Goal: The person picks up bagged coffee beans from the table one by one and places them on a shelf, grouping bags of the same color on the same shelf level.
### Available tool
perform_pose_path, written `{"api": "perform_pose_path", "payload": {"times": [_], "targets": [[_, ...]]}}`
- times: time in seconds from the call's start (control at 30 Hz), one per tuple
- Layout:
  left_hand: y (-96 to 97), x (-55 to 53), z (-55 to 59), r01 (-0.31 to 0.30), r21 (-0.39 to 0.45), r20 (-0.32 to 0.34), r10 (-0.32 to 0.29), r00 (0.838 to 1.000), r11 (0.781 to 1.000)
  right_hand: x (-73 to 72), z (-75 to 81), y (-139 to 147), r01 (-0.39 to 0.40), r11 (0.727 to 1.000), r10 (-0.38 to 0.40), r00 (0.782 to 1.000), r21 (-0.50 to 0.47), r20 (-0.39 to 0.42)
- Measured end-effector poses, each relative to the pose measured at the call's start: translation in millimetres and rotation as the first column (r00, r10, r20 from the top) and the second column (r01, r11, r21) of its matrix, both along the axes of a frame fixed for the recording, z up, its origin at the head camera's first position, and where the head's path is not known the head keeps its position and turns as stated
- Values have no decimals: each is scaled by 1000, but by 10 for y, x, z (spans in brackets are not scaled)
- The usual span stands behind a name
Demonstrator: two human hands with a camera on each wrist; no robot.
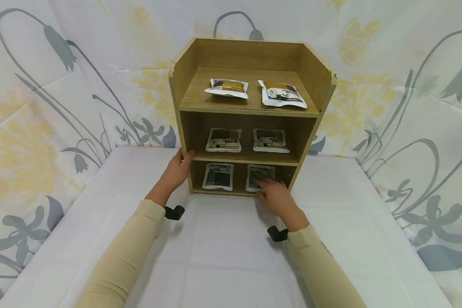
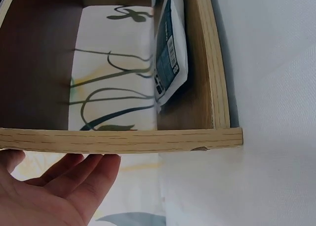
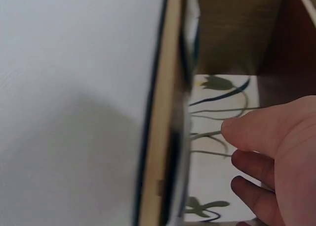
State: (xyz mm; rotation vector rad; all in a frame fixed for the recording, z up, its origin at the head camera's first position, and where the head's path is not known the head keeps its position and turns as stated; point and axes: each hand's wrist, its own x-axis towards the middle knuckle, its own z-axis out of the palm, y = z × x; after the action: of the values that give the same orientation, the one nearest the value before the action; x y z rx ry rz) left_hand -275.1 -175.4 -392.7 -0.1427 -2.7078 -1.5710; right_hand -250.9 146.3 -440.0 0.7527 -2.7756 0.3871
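A small wooden shelf unit (image 1: 250, 60) stands on the white cloth, with pouches on its top and in two compartments below. My left hand (image 1: 175, 173) rests against its left side; in the left wrist view the fingertips (image 2: 109, 162) touch the side panel's outer face. My right hand (image 1: 279, 200) reaches into the bottom compartment over the right dark-labelled pouch (image 1: 254, 171), partly covering it. In the right wrist view its fingers (image 3: 252, 129) are slightly bent with nothing between them; whether they touch the pouch cannot be told. Another dark-labelled pouch (image 1: 218, 176) lies left of it.
Two pouches lie in the middle compartment, a left one (image 1: 224, 140) and a right one (image 1: 270, 141). On top lie a left brown-and-white pouch (image 1: 228, 87) and a right one (image 1: 282, 94). White cloth (image 1: 231, 256) covers the surface; flower-patterned fabric (image 1: 389, 85) hangs behind.
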Motion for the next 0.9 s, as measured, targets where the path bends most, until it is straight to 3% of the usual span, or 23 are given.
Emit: {"api": "perform_pose_path", "payload": {"times": [0.1, 0.23, 0.4, 0.7, 0.9], "targets": [[-16, -1, 19, 1, -18, 15, -1, 1000, 1000, 42, 99, 21, -13, 1000, 14, 1000, -25, 9], [-90, -10, 36, 25, -53, 49, -22, 999, 998, 114, 259, 85, -25, 996, 33, 995, -84, 93], [-211, 7, 85, 49, -157, 77, -37, 996, 986, 204, 484, 220, -21, 990, 43, 987, -139, 153], [-373, 101, 112, 70, -334, 38, -61, 997, 940, 242, 693, 575, 16, 985, 3, 994, -173, 107], [-445, 144, 119, 68, -476, -29, -93, 995, 877, 235, 741, 810, 69, 982, -55, 995, -176, 87]]}}
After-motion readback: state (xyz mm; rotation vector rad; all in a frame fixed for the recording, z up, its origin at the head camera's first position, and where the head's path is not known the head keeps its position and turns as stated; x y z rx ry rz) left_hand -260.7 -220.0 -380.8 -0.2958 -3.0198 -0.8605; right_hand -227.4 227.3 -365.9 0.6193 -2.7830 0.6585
